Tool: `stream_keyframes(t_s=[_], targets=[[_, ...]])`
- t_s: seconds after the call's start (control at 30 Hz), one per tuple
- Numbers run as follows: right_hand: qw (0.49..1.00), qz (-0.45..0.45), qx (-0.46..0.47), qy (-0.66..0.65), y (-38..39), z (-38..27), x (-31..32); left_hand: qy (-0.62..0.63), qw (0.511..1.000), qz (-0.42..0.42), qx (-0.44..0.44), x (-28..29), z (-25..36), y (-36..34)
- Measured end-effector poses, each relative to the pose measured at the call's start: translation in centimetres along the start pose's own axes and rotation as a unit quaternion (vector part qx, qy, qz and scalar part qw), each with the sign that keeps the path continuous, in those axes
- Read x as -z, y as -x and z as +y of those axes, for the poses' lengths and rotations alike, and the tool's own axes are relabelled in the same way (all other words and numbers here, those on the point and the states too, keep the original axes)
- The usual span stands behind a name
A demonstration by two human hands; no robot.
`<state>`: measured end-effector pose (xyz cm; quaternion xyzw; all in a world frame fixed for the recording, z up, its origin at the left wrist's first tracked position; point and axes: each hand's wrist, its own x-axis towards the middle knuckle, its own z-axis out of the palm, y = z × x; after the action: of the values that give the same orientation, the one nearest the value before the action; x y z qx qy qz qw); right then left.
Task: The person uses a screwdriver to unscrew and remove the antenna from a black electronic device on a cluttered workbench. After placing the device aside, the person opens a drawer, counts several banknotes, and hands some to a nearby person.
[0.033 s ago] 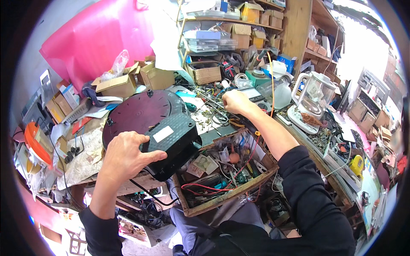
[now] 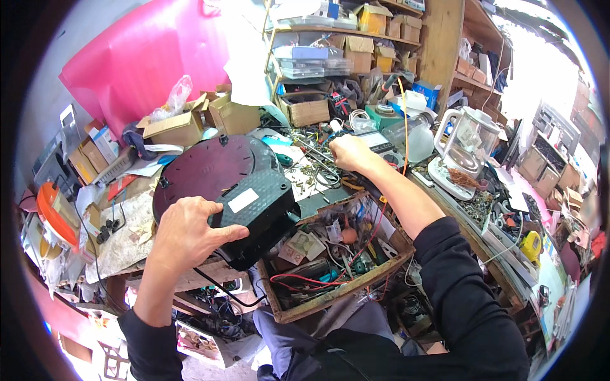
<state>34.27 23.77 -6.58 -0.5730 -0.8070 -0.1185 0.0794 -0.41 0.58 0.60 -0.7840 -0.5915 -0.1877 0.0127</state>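
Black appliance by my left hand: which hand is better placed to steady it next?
Probably your left hand: it rests right on the black appliance, thumb and forefinger spread. Your right hand is curled closed and off to the side, beyond the wooden drawer.

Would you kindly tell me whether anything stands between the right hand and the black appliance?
Nothing tall visibly does, though low clutter, including scattered small metal parts, lies between the right hand and the black appliance.
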Motion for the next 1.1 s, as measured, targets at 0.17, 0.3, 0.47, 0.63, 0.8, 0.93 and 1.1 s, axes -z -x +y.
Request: stream_keyframes(t_s=[0.17, 0.3, 0.47, 0.63, 0.8, 0.93, 1.1], targets=[[0.995, -0.048, 0.029, 0.087, 0.8, -2.1, 1.2, 0.007, 1.000, 0.004, -0.006, -0.3, -0.3, -0.1], [0.993, -0.071, 0.007, 0.096, 0.8, -3.1, 0.7, 0.001, 1.000, 0.020, -0.016, -0.6, -0.6, 0.0], [0.995, -0.064, 0.015, 0.073, 0.3, -2.6, 1.5, -0.001, 1.000, 0.014, -0.014, -0.2, -0.4, 0.1], [0.978, 0.119, 0.092, -0.145, 1.7, 0.4, 4.0, -0.003, 1.000, 0.000, -0.014, -0.3, 0.1, -0.4], [0.613, -0.035, 0.049, -0.788, 3.3, 0.2, 9.8, -0.016, 1.000, 0.011, -0.013, -0.3, -0.6, 0.2], [0.513, 0.058, 0.181, -0.837, 4.3, 0.3, 13.1, -0.007, 1.000, -0.010, -0.003, 0.1, -0.1, 0.1], [0.774, 0.212, 0.089, -0.589, 6.7, -3.5, 19.8, -0.009, 0.999, -0.036, 0.012, 0.5, 0.0, -0.1]])
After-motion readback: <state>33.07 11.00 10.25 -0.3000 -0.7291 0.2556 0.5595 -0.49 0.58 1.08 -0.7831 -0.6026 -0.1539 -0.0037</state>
